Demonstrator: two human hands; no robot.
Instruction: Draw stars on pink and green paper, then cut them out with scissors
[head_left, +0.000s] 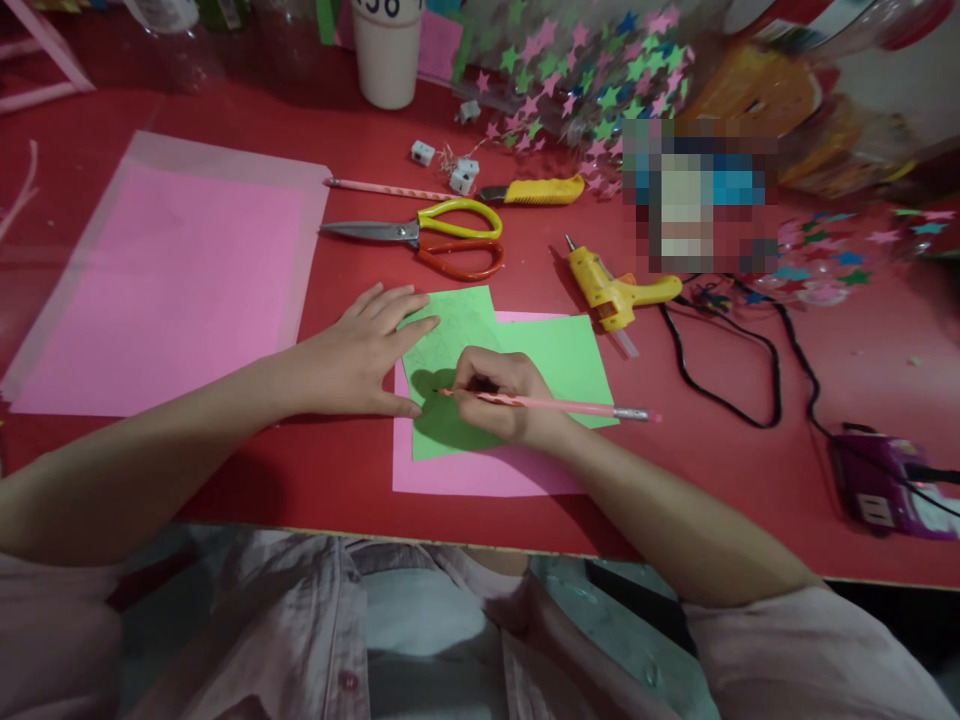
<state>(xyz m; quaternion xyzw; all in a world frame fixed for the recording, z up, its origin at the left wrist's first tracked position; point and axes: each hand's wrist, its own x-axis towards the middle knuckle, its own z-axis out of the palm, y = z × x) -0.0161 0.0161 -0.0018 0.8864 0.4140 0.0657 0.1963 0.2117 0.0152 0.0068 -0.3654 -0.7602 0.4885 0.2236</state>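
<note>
My right hand [504, 392] grips a pink pencil [577, 406], its tip touching green paper [457, 325] near the left side. Fingers spread, my left hand [375, 350] rests at the left edge of that paper, thumb and fingertips on it. Faint pencil lines show on the paper's upper part. A second green piece [574, 360] lies to the right, partly hidden by my right hand. Under both is a pink sheet [450, 478]. Just beyond my hands lie scissors [409, 233] with one yellow and one red handle.
A yellow glue gun [611, 290] lies right of the papers; a black cord [780, 400] and purple box [877, 480] are farther right. A utility knife [544, 190], another pencil [390, 188] and white cup [387, 55] are behind. Large pink sheets [187, 270] cover the left.
</note>
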